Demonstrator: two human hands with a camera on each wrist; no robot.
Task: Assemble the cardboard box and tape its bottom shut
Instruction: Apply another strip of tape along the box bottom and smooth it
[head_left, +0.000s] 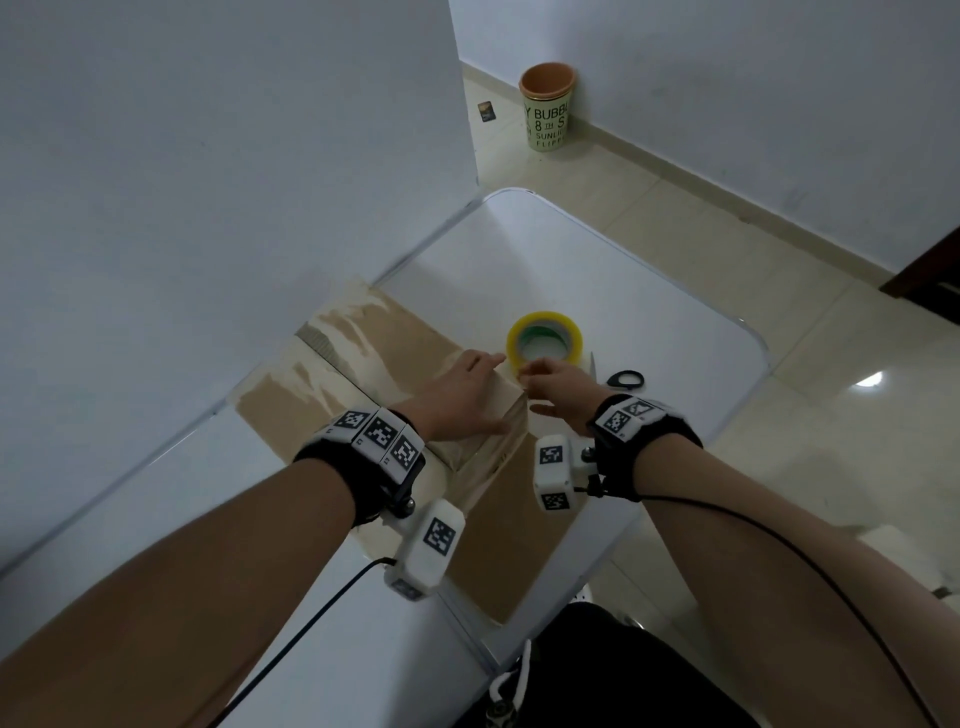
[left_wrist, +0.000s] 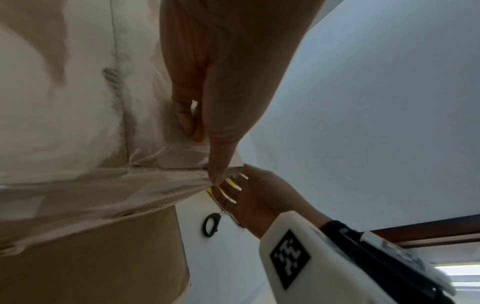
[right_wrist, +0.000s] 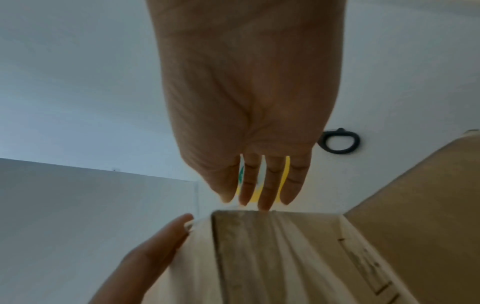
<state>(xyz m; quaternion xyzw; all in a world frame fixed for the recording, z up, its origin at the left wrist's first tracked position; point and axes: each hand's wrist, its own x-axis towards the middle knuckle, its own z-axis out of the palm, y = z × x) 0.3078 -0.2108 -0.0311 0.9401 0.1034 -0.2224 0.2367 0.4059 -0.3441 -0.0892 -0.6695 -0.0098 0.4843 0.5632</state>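
Observation:
A brown cardboard box (head_left: 395, 353) stands on the white table (head_left: 571, 249), its upper face streaked with old clear tape (left_wrist: 155, 181). My left hand (head_left: 467, 395) rests flat on the box's top near its right corner, thumb reaching the edge. My right hand (head_left: 556, 384) is at that same corner with straight fingers (right_wrist: 265, 195) whose tips touch the box's edge (right_wrist: 272, 214). Just beyond both hands lies a yellow tape roll (head_left: 544, 340), nobody holding it. In the right wrist view the roll (right_wrist: 284, 176) shows only between my fingers.
Black-handled scissors (head_left: 626, 379) lie on the table right of the tape roll. A white partition wall (head_left: 208, 182) runs along the table's left side. On the floor at the back stands a green and orange bin (head_left: 546, 106). The table's right edge is near my right forearm.

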